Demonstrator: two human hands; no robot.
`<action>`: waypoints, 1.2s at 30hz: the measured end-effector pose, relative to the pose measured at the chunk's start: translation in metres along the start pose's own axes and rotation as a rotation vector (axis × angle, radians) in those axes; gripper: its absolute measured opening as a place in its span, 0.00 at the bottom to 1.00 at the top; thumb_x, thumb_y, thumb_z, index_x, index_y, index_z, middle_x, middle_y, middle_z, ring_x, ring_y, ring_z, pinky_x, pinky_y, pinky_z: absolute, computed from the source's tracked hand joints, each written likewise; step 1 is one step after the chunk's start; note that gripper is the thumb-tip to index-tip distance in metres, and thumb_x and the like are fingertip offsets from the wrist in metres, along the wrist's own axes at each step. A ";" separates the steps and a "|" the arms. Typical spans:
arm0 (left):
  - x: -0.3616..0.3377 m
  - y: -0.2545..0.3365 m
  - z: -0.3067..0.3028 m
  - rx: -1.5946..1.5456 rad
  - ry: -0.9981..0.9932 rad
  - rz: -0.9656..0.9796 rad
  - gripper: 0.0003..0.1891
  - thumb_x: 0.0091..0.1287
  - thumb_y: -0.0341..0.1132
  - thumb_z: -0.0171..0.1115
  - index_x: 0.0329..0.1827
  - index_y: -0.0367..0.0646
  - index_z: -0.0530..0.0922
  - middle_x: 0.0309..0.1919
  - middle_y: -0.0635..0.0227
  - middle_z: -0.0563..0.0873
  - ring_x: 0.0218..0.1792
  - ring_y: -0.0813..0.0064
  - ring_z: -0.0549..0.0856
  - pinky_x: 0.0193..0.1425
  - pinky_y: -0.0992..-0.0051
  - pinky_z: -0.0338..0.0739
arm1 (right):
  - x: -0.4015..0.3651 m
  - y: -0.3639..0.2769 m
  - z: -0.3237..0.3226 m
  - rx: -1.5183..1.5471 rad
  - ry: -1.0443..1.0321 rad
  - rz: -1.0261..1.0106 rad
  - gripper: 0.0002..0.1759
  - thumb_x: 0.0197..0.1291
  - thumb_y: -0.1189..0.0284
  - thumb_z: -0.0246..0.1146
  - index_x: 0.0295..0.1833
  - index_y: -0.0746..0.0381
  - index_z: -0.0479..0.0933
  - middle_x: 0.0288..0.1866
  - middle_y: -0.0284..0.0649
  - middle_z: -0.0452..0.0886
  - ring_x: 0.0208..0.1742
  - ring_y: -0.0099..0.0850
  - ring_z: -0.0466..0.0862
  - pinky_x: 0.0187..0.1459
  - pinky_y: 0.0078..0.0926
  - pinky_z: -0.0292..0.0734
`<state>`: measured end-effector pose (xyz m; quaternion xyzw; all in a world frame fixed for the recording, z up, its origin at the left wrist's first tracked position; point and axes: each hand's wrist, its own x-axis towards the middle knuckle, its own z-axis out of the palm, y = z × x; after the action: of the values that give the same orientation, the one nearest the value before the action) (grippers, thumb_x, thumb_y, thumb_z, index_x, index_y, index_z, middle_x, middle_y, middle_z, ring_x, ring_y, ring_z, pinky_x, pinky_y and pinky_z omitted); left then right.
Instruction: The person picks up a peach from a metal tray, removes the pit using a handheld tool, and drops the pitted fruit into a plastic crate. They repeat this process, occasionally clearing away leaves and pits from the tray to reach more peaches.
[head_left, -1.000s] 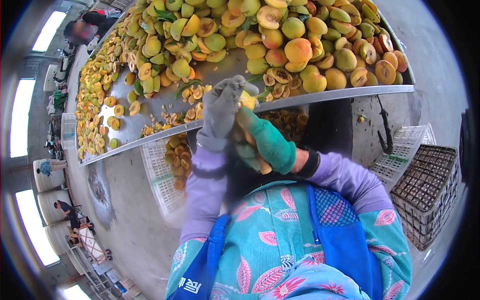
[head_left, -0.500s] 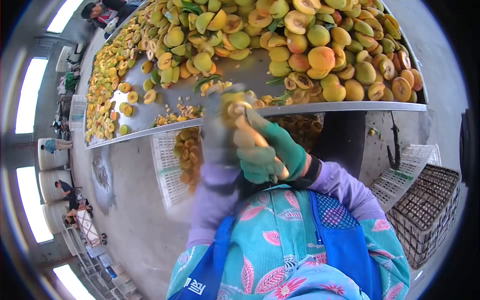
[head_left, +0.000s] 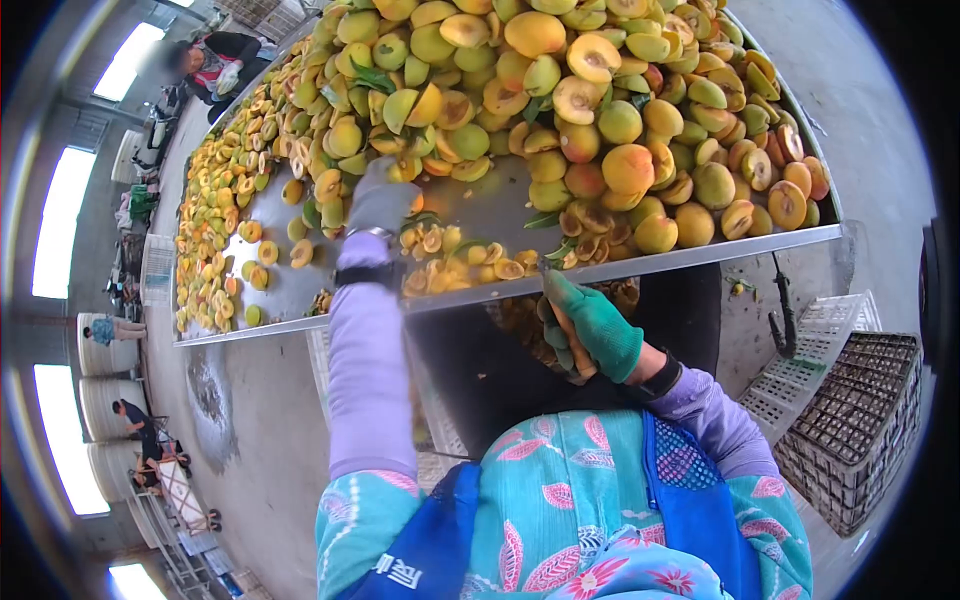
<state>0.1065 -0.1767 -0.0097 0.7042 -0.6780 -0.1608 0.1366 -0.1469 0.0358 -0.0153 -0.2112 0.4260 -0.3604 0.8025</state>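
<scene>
The left hand (head_left: 383, 195), in a grey glove, is stretched out over the metal table (head_left: 640, 265), its arm nearly straight and reaching toward the far side; the hand is blurred, palm turned down by the heap of fruit (head_left: 600, 120), and I can't tell how far open it is or whether it has hold of any piece. The right hand (head_left: 600, 330), in a green glove, is well to the right and nearer the body, elbow bent and forearm angling in from the near right; its fingers are curled closed round the wooden-handled tool (head_left: 566, 325), which slants with its dark tip up at the table's near edge.

Whole and halved fruit is piled across the far and right parts of the table; small cut pieces (head_left: 455, 268) are scattered between the hands, close to the near rim; a white crate (head_left: 815, 350) leans beside a dark crate (head_left: 855, 425) on the right; another person (head_left: 220, 65) bends by the table's far left.
</scene>
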 end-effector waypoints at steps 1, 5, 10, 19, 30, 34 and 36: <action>-0.011 -0.012 -0.002 -0.742 -0.131 -0.083 0.27 0.56 0.24 0.59 0.62 0.39 0.73 0.52 0.50 0.80 0.48 0.62 0.85 0.46 0.71 0.82 | -0.008 -0.011 0.009 0.003 0.020 -0.056 0.25 0.68 0.45 0.53 0.44 0.59 0.74 0.20 0.32 0.73 0.13 0.23 0.70 0.14 0.20 0.65; -0.100 0.010 -0.003 -0.846 -0.094 0.275 0.21 0.69 0.35 0.54 0.64 0.37 0.72 0.49 0.58 0.81 0.43 0.70 0.85 0.42 0.76 0.82 | 0.033 -0.005 0.018 -0.588 0.093 -0.414 0.24 0.69 0.54 0.53 0.48 0.67 0.74 0.32 0.54 0.80 0.34 0.51 0.81 0.39 0.45 0.75; -0.140 0.054 0.025 -1.617 -0.235 0.075 0.23 0.75 0.42 0.49 0.64 0.31 0.69 0.46 0.58 0.83 0.44 0.68 0.84 0.44 0.73 0.81 | 0.052 0.006 0.023 -0.983 0.149 -0.787 0.24 0.70 0.53 0.51 0.53 0.64 0.74 0.39 0.58 0.81 0.41 0.56 0.81 0.40 0.48 0.76; -0.147 0.070 0.054 -1.271 0.107 0.185 0.21 0.77 0.45 0.47 0.50 0.33 0.76 0.44 0.56 0.83 0.39 0.65 0.84 0.41 0.66 0.85 | 0.029 0.009 0.030 -0.743 0.117 -0.528 0.20 0.71 0.59 0.52 0.50 0.68 0.73 0.38 0.57 0.79 0.39 0.51 0.81 0.38 0.42 0.75; -0.147 0.072 0.048 -0.961 -0.059 0.151 0.17 0.75 0.39 0.49 0.42 0.36 0.84 0.34 0.68 0.85 0.31 0.83 0.77 0.37 0.81 0.72 | 0.005 -0.001 0.043 -0.001 -0.055 0.101 0.23 0.71 0.48 0.51 0.39 0.58 0.72 0.22 0.31 0.71 0.18 0.26 0.70 0.25 0.31 0.71; -0.133 0.064 0.034 -0.735 -0.345 0.205 0.21 0.75 0.43 0.47 0.40 0.37 0.84 0.34 0.66 0.86 0.31 0.82 0.79 0.37 0.80 0.73 | 0.014 0.021 0.043 0.434 -0.285 0.097 0.25 0.70 0.43 0.47 0.40 0.53 0.73 0.16 0.24 0.64 0.12 0.18 0.64 0.13 0.19 0.59; -0.142 0.072 0.032 -1.150 -0.420 0.046 0.21 0.75 0.46 0.48 0.46 0.37 0.82 0.35 0.63 0.86 0.32 0.77 0.82 0.38 0.78 0.77 | 0.013 0.019 0.035 0.636 -0.563 0.145 0.25 0.71 0.43 0.44 0.40 0.52 0.73 0.16 0.23 0.63 0.11 0.18 0.62 0.14 0.19 0.57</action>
<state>0.0235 -0.0374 -0.0036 0.4558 -0.5101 -0.6335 0.3616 -0.1050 0.0390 -0.0155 -0.0128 0.0717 -0.3448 0.9359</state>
